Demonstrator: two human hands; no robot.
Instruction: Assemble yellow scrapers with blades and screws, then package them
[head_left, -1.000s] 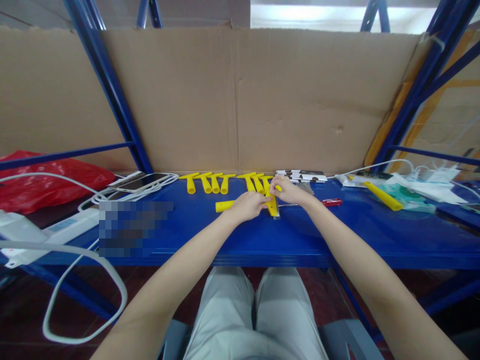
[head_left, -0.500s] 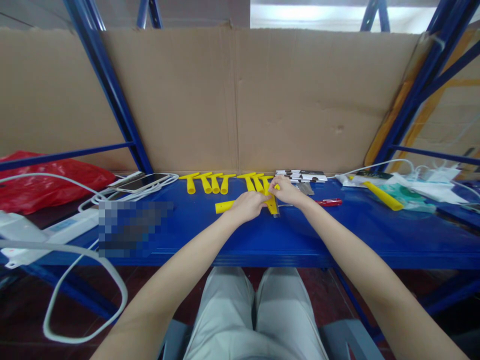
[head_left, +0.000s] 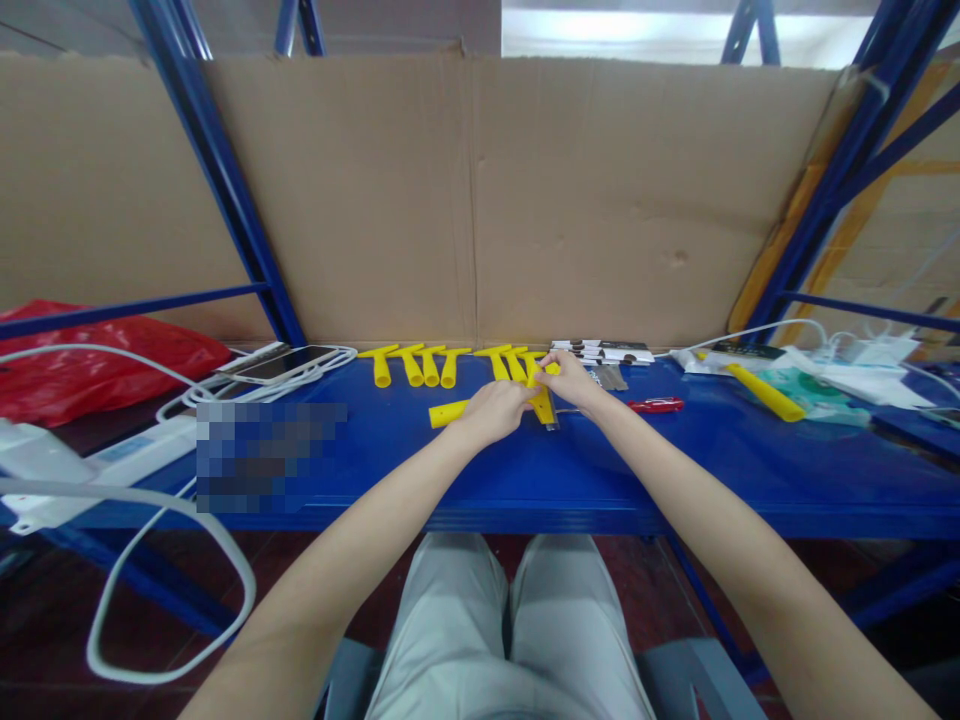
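Note:
My left hand [head_left: 499, 410] is wrapped round a yellow T-shaped tool [head_left: 446, 415], whose handle sticks out to the left and whose wide head [head_left: 543, 408] shows on the right. A thin metal strip [head_left: 553, 422] lies along the head's edge. At the head's upper end is my right hand [head_left: 568, 378], fingers pinched together; what they hold, if anything, is too small to make out. Just right of the hands, a red-handled screwdriver [head_left: 656, 405] rests on the blue table [head_left: 480, 485], its shaft partly behind my right wrist.
Several yellow T-shaped tools [head_left: 414, 368] line the cardboard wall [head_left: 360, 200]. Black-and-white packets [head_left: 611, 352] and metal strips [head_left: 611, 377] lie behind my right hand. Cables, a phone [head_left: 289, 365] and a red bag [head_left: 97, 360] are left; another yellow handle [head_left: 765, 392] lies right on plastic wrapping.
My right hand has shifted very slightly at the tool's head, its fingers a little higher. My left hand keeps its hold on the tool, nearly unmoved.

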